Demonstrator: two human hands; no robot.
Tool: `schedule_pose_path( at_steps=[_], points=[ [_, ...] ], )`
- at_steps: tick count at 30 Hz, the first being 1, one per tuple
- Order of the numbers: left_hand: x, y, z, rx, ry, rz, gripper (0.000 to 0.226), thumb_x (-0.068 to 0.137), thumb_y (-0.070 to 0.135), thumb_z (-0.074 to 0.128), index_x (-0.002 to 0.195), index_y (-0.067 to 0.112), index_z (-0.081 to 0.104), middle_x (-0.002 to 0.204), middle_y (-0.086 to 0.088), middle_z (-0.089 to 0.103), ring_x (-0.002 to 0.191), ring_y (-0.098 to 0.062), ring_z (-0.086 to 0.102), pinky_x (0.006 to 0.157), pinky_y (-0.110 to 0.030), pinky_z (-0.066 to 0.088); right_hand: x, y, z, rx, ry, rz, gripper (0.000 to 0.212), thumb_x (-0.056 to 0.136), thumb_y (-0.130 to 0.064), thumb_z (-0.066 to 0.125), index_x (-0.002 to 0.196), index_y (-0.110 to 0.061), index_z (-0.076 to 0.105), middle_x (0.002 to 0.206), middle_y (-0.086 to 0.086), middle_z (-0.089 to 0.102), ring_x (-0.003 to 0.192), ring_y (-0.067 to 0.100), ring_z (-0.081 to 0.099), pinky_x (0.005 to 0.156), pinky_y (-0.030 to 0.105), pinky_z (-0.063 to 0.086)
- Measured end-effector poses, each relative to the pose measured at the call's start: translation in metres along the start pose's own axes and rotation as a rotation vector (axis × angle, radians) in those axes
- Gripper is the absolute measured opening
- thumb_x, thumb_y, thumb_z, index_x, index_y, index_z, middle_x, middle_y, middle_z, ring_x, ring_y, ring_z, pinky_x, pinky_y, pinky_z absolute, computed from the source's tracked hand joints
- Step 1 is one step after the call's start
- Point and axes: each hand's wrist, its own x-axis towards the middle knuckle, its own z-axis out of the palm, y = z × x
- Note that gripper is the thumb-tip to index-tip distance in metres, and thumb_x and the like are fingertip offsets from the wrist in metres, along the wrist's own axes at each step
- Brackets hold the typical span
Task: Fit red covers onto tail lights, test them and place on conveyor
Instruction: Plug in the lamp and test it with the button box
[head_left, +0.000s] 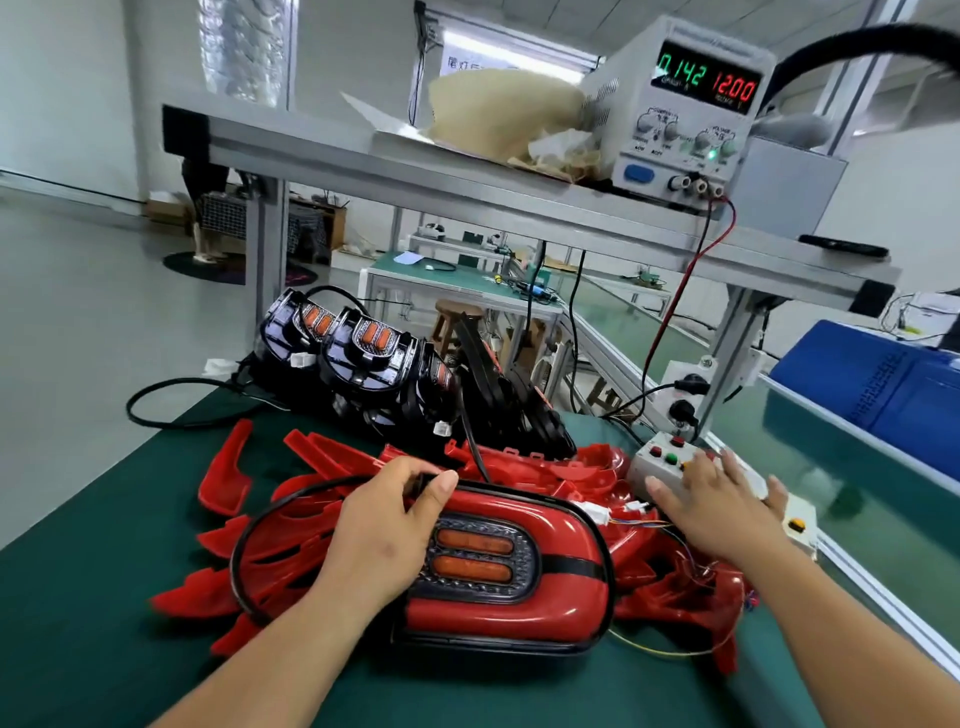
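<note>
A tail light with its red cover fitted (550, 587) lies on the green mat in front of me, its two orange lenses facing up. My left hand (384, 530) grips its upper left edge, thumb curled over the rim beside a black cable. With fingers spread, my right hand (722, 504) hovers over the white button box (660, 460), which carries red and green buttons. A white connector and thin coloured wires (623, 512) run from the light toward the box. Loose red covers (291, 530) are heaped under and around the light. Bare black tail lights (363, 353) are stacked behind.
A power supply (691, 104) on the overhead shelf reads 0.142 and 12.00, with a red lead hanging down. The conveyor (872, 525) runs along the right behind an aluminium rail. A blue crate (883, 384) sits at far right. A black cable loops off the mat's left edge.
</note>
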Motion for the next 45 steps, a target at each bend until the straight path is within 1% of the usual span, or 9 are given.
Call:
schedule_pose_path(
  at_steps=[3,7,14,23,30,36,39,42,45],
  points=[
    [0.0,-0.001,0.0,-0.011,0.005,-0.003,0.016,0.089,0.056,0.051,0.088,0.041,0.057,0.087,0.019,0.065,0.084,0.011,0.056,0.066,-0.006,0.038,0.009,-0.004,0.006,0.009,-0.036,-0.004,0.084,0.085,-0.078,0.016,0.135,-0.016,0.043,0.157,-0.002,0.027,0.149,0.011,-0.004,0.114,0.056,-0.004],
    [0.002,-0.002,0.0,0.021,0.015,0.011,0.011,0.093,0.048,0.054,0.084,0.042,0.057,0.083,0.019,0.064,0.084,0.019,0.054,0.065,0.0,0.037,0.01,-0.003,0.01,0.007,-0.046,0.006,0.088,0.083,-0.079,0.012,0.138,-0.016,0.039,0.159,0.001,0.024,0.15,0.01,-0.004,0.115,0.055,-0.005],
    [0.002,0.0,-0.001,0.034,0.005,0.02,0.01,0.093,0.047,0.053,0.085,0.042,0.056,0.084,0.019,0.064,0.086,0.025,0.049,0.066,0.004,0.036,0.007,-0.006,0.006,0.006,-0.048,-0.011,0.086,0.087,-0.076,0.015,0.138,-0.012,0.039,0.159,0.004,0.027,0.15,0.012,0.0,0.117,0.054,-0.003],
    [0.002,0.0,0.0,0.026,0.007,0.017,0.013,0.093,0.048,0.053,0.094,0.037,0.06,0.085,0.016,0.064,0.085,0.024,0.051,0.064,0.004,0.037,0.006,-0.006,0.008,0.0,-0.035,-0.002,0.087,0.085,-0.078,0.012,0.136,-0.014,0.041,0.158,0.002,0.029,0.15,0.012,0.004,0.114,0.054,-0.003],
    [0.001,0.0,0.0,0.026,0.01,-0.001,0.013,0.093,0.052,0.051,0.09,0.04,0.058,0.081,0.015,0.065,0.078,0.006,0.058,0.06,-0.007,0.037,0.003,-0.008,0.008,0.05,-0.048,-0.011,0.081,0.088,-0.073,0.016,0.133,-0.01,0.04,0.155,0.009,0.032,0.15,0.018,0.007,0.117,0.056,0.002],
    [0.002,-0.001,0.001,-0.002,0.01,-0.008,0.013,0.091,0.052,0.053,0.09,0.04,0.058,0.083,0.013,0.066,0.081,0.007,0.059,0.061,-0.007,0.039,0.008,-0.01,0.002,-0.018,-0.064,-0.029,0.077,0.089,-0.074,0.015,0.128,-0.015,0.045,0.151,0.001,0.039,0.15,0.017,0.009,0.114,0.055,0.001],
    [0.002,-0.002,0.002,-0.016,0.013,-0.015,0.02,0.088,0.056,0.051,0.092,0.039,0.059,0.085,0.013,0.065,0.082,0.005,0.058,0.062,-0.007,0.039,0.011,-0.01,0.001,-0.019,-0.057,-0.025,0.076,0.088,-0.075,0.015,0.127,-0.018,0.047,0.153,0.0,0.036,0.15,0.016,0.007,0.113,0.056,0.001],
    [0.0,-0.001,0.001,-0.016,0.004,-0.015,0.037,0.079,0.067,0.042,0.096,0.038,0.059,0.088,0.014,0.065,0.085,0.005,0.056,0.062,-0.008,0.037,0.017,-0.011,0.001,0.02,-0.035,-0.048,0.079,0.085,-0.078,0.016,0.13,-0.02,0.044,0.157,0.002,0.028,0.15,0.016,0.003,0.113,0.058,0.002],
    [0.0,0.001,0.001,-0.02,0.001,-0.021,0.037,0.077,0.068,0.041,0.094,0.04,0.058,0.088,0.017,0.064,0.084,0.007,0.056,0.062,-0.007,0.036,0.025,-0.017,0.002,0.023,-0.029,-0.096,0.08,0.084,-0.079,0.016,0.133,-0.021,0.041,0.159,0.002,0.023,0.15,0.014,-0.002,0.113,0.059,0.002]
  ],
)
